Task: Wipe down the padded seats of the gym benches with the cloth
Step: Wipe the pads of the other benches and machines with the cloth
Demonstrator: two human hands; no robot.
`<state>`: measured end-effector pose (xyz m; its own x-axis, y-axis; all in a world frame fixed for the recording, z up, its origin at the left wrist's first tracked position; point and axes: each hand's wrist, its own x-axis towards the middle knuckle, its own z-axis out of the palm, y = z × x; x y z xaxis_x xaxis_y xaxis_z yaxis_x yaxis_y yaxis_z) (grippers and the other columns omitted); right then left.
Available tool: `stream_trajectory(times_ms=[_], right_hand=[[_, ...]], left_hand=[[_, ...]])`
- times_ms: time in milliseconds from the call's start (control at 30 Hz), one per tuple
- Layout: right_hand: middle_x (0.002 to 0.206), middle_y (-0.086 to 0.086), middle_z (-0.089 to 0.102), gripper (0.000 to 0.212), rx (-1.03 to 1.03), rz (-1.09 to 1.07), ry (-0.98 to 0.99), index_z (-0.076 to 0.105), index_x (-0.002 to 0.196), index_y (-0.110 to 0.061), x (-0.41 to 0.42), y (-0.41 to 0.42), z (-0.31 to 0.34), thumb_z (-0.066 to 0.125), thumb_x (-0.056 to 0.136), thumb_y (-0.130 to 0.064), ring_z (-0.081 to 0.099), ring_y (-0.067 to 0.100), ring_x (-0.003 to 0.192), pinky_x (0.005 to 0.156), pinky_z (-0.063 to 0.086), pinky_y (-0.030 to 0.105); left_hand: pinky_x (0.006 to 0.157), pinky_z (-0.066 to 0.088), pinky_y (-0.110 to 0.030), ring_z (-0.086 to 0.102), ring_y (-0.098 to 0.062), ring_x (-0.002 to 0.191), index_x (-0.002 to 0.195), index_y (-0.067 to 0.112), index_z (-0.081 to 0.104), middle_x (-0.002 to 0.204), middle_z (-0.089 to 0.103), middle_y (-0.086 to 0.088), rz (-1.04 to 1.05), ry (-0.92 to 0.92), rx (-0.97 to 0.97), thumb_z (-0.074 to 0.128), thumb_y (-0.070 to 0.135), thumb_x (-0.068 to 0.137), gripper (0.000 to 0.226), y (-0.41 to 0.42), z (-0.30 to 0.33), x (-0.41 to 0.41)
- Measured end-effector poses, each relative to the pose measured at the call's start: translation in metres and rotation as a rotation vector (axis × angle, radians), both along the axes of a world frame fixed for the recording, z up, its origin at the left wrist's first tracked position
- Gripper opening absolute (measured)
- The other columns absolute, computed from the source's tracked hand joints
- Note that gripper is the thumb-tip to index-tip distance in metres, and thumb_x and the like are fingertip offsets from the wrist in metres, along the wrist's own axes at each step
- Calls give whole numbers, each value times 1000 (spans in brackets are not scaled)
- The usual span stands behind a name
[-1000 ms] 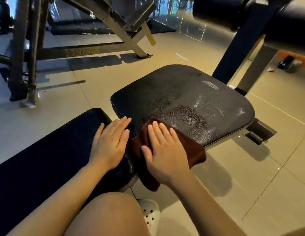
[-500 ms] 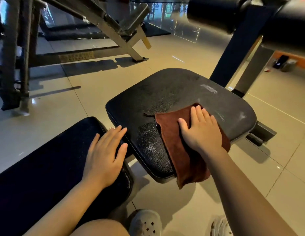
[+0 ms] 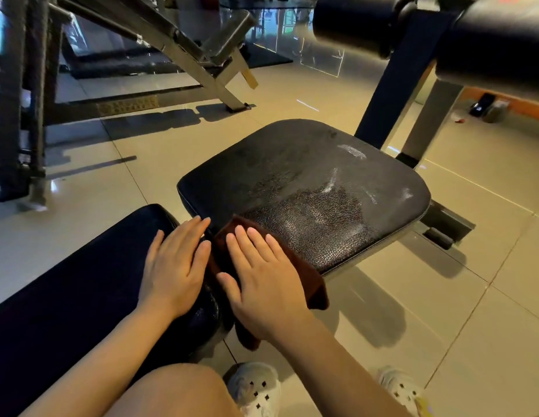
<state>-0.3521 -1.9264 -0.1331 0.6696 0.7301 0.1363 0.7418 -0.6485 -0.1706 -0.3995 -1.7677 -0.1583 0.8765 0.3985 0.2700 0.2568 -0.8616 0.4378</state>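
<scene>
The black cracked-vinyl padded seat (image 3: 307,188) shows a glossy wiped patch, with pale scuffs beyond it. The long dark bench pad (image 3: 66,281) lies alongside, and the left hand (image 3: 175,266) rests flat on it, fingers straight. The right hand (image 3: 262,284), fingers flat and spread, presses the soft brown cloth (image 3: 310,284) on the seat's near corner, its edge drooping limply. It's best worked under a flat palm. Half a second ago it was mid-seat; now it's pulled back.

The cloth (image 3: 295,266) is spread over the near left corner of the seat (image 3: 307,188), under the right hand (image 3: 262,284). The left hand (image 3: 175,266) is laid just beside it on the backrest (image 3: 66,290), left of the seat.
</scene>
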Motion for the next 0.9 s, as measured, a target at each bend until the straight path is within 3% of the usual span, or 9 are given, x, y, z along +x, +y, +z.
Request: stream_trajectory(times_ms=[67,167,233,400,600,767,900], right_hand=[[145,7,50,61,-5,-13,-25,51,140,-13,0,-5,-3,25,97,-48,43,21,137,114,25,42],[160,6,23,74,16,-27,54,25,153,-14,1,-3,0,2,94,-53,15,19,149,117,-5,36],[164,4,7,80,18,-101,54,11,156,-16,13,-1,4,-8,88,-54,1,17,151,116,-11,32],[164,2,1,66,-77,-288,62,8,157,-17,90,-24,14,16,102,-53,0,17,151,120,-3,35],[164,4,4,67,-164,-347,56,10,157,-16,150,-23,18,17,102,-54,3,20,151,121,0,38],[164,3,4,62,-118,-57,51,9,156,-15,85,28,16,22,103,-44,1,21,151,121,-2,39],[164,3,-1,61,-107,106,68,3,156,-15,33,47,11,20,104,-42,-7,18,150,121,-8,37]], left_hand=[[119,7,-41,31,-13,142,147,26,38,152,39,3,10,12,18,10,58,91,70,-1,1,1],[118,7,-39,31,-13,142,147,26,38,152,39,3,7,7,20,11,57,91,69,-3,1,1],[117,8,-37,32,-12,140,146,26,39,151,40,3,-1,-18,5,13,55,93,67,-5,1,-3],[118,9,-36,29,-7,140,146,28,38,152,38,6,-6,-48,-5,18,53,95,61,-1,-3,-1],[117,8,-35,19,2,135,149,30,30,153,34,9,-5,-62,-10,18,51,96,59,2,-7,2],[117,7,-34,22,1,136,149,28,31,153,36,6,11,-75,-32,16,49,95,59,3,-6,4],[116,6,-36,32,-13,140,146,22,38,151,40,0,44,-65,-30,12,49,94,64,-2,-1,-1]])
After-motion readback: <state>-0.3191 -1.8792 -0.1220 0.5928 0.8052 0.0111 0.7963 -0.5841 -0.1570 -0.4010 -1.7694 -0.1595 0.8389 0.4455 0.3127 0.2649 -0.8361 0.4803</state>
